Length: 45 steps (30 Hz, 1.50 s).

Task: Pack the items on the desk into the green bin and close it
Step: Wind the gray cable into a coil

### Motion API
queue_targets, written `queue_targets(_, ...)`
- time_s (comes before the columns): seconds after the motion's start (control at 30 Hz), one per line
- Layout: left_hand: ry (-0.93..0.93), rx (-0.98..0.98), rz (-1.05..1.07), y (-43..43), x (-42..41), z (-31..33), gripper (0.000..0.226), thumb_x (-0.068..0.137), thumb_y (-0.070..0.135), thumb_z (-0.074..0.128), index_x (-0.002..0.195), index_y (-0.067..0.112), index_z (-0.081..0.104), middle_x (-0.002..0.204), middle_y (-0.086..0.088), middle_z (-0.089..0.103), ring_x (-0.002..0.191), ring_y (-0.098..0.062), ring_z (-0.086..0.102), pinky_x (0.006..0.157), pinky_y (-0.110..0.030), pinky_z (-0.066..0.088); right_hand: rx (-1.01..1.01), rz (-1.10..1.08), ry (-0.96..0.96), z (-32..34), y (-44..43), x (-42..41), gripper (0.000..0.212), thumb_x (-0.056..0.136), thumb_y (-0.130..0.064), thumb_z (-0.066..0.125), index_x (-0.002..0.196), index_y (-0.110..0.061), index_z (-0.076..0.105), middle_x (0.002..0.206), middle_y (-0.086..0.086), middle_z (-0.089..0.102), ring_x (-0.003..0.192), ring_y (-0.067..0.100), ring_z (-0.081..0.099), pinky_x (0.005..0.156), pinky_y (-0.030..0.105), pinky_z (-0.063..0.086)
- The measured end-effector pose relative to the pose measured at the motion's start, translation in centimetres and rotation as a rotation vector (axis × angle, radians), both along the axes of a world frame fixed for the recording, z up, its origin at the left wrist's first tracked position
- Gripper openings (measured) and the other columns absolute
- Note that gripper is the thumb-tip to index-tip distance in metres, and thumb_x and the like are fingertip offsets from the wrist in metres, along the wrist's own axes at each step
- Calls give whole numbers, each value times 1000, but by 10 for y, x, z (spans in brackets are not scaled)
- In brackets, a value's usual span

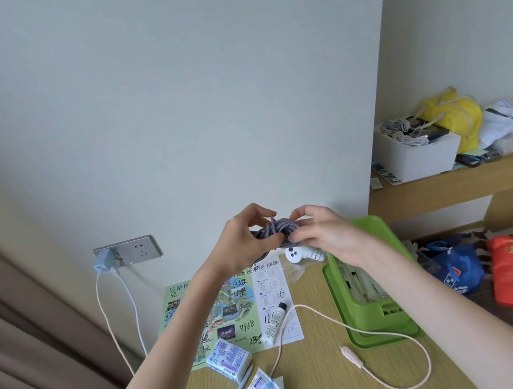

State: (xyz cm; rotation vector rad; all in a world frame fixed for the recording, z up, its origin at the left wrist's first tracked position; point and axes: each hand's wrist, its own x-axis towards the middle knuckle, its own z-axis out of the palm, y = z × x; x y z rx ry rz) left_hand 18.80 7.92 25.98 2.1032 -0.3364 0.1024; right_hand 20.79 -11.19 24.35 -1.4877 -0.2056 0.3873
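Left grip and right grip pinch the coiled cable above the bench (probably winding 1 tight bundle) to fit the open green bin.

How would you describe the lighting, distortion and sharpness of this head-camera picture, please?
Head view: soft, even light, no glare, faint shadows on the desk; the wide-angle lens tilts the wall corner and stretches the forearms; left hand and right hand gripping the coiled cable look fairly sharp, small print on the map sheet soft.
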Motion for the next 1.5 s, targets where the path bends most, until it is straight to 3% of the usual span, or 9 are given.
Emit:
queue_targets(0.2, 49, -37, 9, -9, 0, -14, 19, 74, 29, 70, 81, 16, 58, 55, 11, 52, 45, -17, 38, 40, -25, 33, -45, -130, -91, -10, 6, 5, 32, 75, 15, 58, 82, -16, 52, 75, 4, 62, 66, 18, 58, 63, 28, 42)
queue_targets(0.3, 56, -98, 45, -10, 0, -17, 21, 74, 30, 68, 88, 21, 54, 66, 7, 58, 44, -17, 42, 39, -26, 37, -75, -100, -125, -7, 7, 9, 27, 78, 10, 60, 85, -15, 53, 73, 0, 68, 60, 11, 63, 58, 19, 46)
queue_targets(0.5, 19, -64, -4, -7, 3, -21, 32, 78, 21, 68, 100, 27, 45, 87, -6, 61, 42, -16, 44, 35, -24, 36, -58, -80, -27, -16, 6, 14, 31, 78, 12, 59, 82, -17, 49, 82, 10, 63, 82, 25, 55, 77, 42, 37)
queue_targets(0.67, 36, -43, -5, -12, 7, -35, 28, 77, 21, 67, 97, 24, 47, 89, -10, 60, 43, -19, 44, 34, -26, 36, -65, -40, -33, -30, 2, 17, 36, 76, 15, 55, 77, -18, 44, 66, -6, 61, 76, 21, 51, 69, 34, 35)
queue_targets(0.77, 57, -104, 26, -12, 12, -42, 19, 80, 17, 67, 91, 21, 51, 89, -5, 61, 42, -17, 45, 36, -26, 35, -85, -19, -69, -32, -5, 21, 32, 77, 9, 66, 83, -18, 49, 79, 1, 67, 82, 21, 58, 74, 37, 40)
queue_targets(0.9, 122, -120, 48, -15, 22, -53, 14, 82, 15, 67, 83, 16, 53, 85, -2, 63, 40, -17, 46, 35, -26, 35, -193, -73, -279, -39, -10, 25, 33, 71, 9, 75, 89, -11, 56, 89, 1, 65, 86, 14, 64, 82, 37, 51)
queue_targets(1.13, 296, -186, 132, -37, 38, -86, 22, 84, 19, 71, 82, 4, 54, 78, -20, 64, 48, -25, 44, 35, -24, 36, -537, -245, -687, -73, -26, 20, 23, 75, -2, 77, 75, -18, 61, 82, -9, 53, 73, 5, 53, 66, 18, 41)
queue_targets(1.37, 355, -160, 124, -72, 50, -112, 28, 83, 19, 72, 80, -2, 53, 69, -12, 57, 47, -25, 46, 41, -31, 38, -719, -127, -548, -101, -58, 15, 21, 77, -33, 78, 92, -27, 65, 89, -18, 44, 83, -1, 50, 73, 23, 46)
queue_targets(1.5, 375, -148, 58, -94, 59, -123, 28, 83, 21, 74, 81, 1, 55, 73, -12, 59, 52, -24, 49, 40, -26, 38, -750, -205, -532, -109, -79, 22, 19, 77, -32, 80, 89, -21, 70, 84, -15, 46, 80, 8, 55, 72, 30, 49)
